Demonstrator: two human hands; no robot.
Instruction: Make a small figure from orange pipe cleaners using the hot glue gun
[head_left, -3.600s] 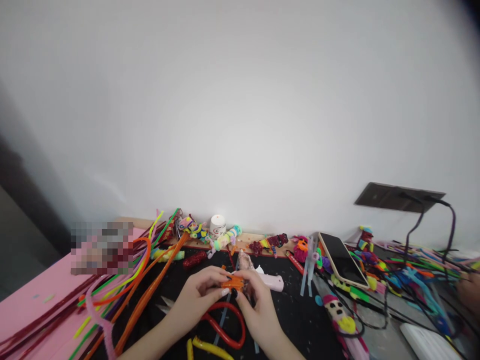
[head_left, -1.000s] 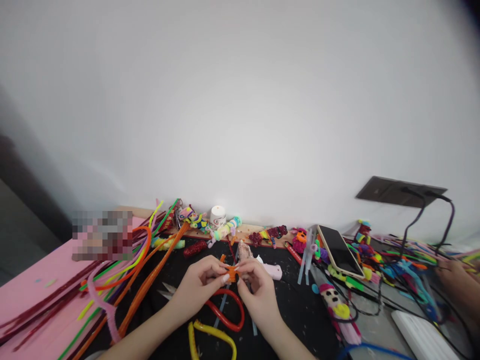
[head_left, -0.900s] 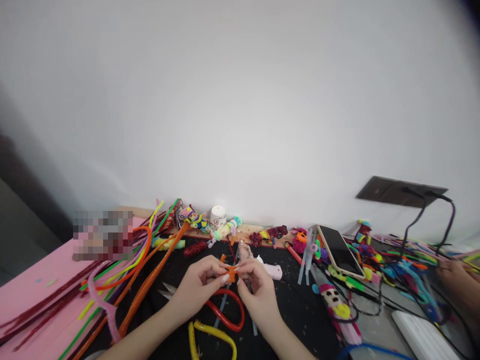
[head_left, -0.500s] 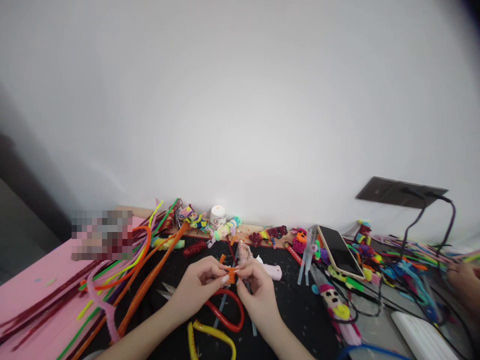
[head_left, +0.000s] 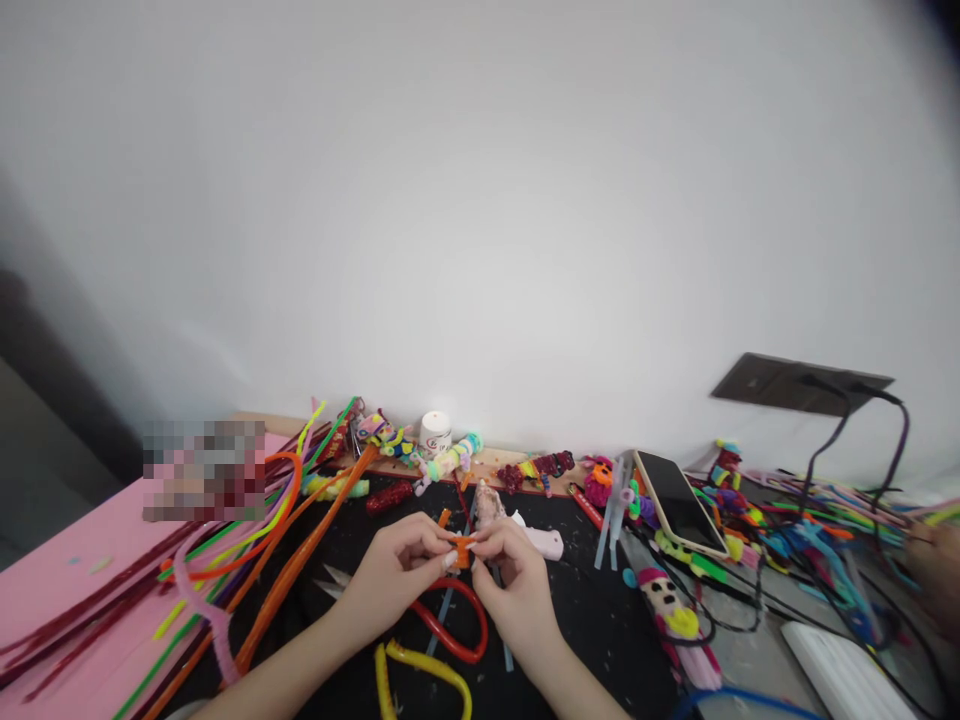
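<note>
My left hand [head_left: 394, 576] and my right hand [head_left: 514, 590] meet over a black mat [head_left: 600, 620], fingertips pinched together on a small coiled orange pipe cleaner piece [head_left: 462, 551]. A short orange end sticks up just left of it. Under my hands lies a red pipe cleaner loop [head_left: 457, 640], and a yellow one [head_left: 420, 672] curls nearer to me. Just behind my right hand lies a pink glue gun [head_left: 546, 541].
Long pipe cleaners [head_left: 262, 560] in orange, red, green and pink spread across a pink sheet [head_left: 52, 600] at left. Small pipe-cleaner figures [head_left: 450, 462] and a white jar [head_left: 435, 433] line the wall. A phone [head_left: 679, 503], cables and another person's hand [head_left: 934, 575] are at right.
My hands have stayed together on the orange piece, which looks more tightly coiled than 3.6 s ago. The other person's hand at right has drawn back toward the frame edge.
</note>
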